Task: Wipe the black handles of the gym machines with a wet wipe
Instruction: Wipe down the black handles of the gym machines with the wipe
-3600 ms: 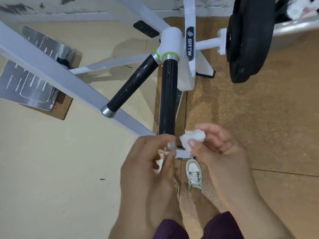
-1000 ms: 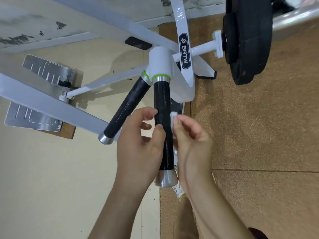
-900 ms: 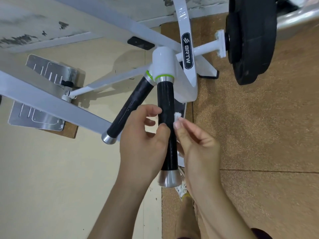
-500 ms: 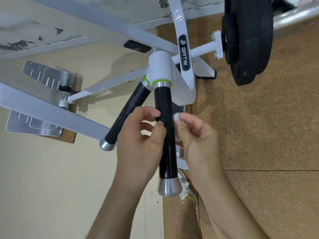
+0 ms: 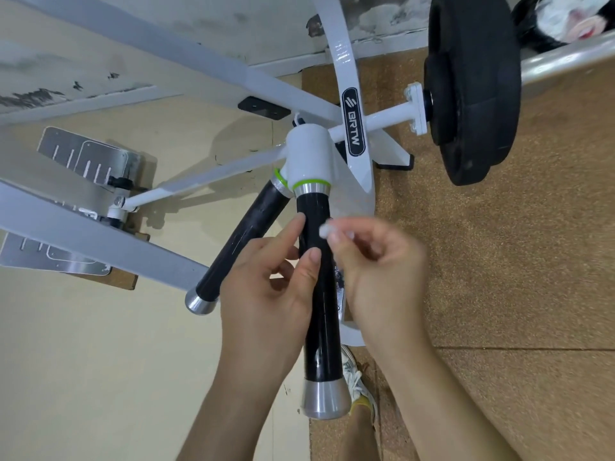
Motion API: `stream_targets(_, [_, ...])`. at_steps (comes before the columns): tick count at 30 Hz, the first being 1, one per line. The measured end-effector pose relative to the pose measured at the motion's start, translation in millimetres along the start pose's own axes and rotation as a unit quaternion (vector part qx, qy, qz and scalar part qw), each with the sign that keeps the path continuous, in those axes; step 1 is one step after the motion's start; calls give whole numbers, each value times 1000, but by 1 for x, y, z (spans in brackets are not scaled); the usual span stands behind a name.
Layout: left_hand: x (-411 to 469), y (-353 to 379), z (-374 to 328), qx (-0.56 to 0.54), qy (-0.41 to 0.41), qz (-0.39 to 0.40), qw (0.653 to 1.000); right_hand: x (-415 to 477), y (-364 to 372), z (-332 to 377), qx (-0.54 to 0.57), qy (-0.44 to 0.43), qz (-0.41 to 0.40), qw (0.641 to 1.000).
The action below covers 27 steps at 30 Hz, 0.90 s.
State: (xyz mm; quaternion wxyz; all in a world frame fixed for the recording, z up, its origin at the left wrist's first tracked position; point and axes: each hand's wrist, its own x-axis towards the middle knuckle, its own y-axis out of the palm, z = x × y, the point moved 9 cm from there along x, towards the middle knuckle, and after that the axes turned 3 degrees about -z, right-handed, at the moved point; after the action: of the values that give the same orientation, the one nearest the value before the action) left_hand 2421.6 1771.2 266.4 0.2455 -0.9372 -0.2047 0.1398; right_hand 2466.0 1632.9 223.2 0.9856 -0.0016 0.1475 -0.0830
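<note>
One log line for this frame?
left hand: grips near handle | right hand: pinches wipe against it | far handle: not held

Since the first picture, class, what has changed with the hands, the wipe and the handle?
Both hands moved up the handle from its capped end toward the hub: the left hand now holds it midway, the right hand brings the wipe to its upper part. Unchanged: the right hand pinches the wipe; the other handle is untouched.

A white laced sneaker (image 5: 355, 377) over a yellow sock (image 5: 363, 402).
</note>
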Motion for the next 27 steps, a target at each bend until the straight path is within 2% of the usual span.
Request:
stream_targets(4, [-1,1,0,1,2,-1,1000,30,13,6,-5,-8,-45,999])
stream_targets(9, [0,1,0,8,1,1,1000,3,19,31,-144,-123,-1,982])
stream_targets(12, [-1,2,1,5,-3,3,1000,19,23,32,-142,-128,-38,981])
stream_targets(14, [0,2,2,-5,-7,2,1000,31,18,12,-92,-56,-72,992])
stream_targets(15, [-1,2,2,-6,-5,4,1000,34,14,-7,-55,15,-84,995])
stream_targets(17, [-2,2,1,-8,-3,8,1000,29,12,-42,33,175,-76,981])
stream_targets(18, [-2,2,0,-8,-1,10,1000,23,13,-48,72,221,-63,971])
stream_targets(19, [-1,2,-1,-7,2,8,1000,23,14,-46,89,222,-52,970])
stream_targets(21, [-1,3,-1,0,8,9,1000,27,14,-31,59,158,-44,985])
stream_targets(23, [-2,3,-1,5,9,10,1000,33,18,-23,43,134,-57,988])
stream_targets(25, [-1,2,-3,11,15,8,1000,36,21,-28,81,181,-78,977])
stream_targets(27, [-1,2,-4,13,21,9,1000,28,28,-40,157,270,-73,947])
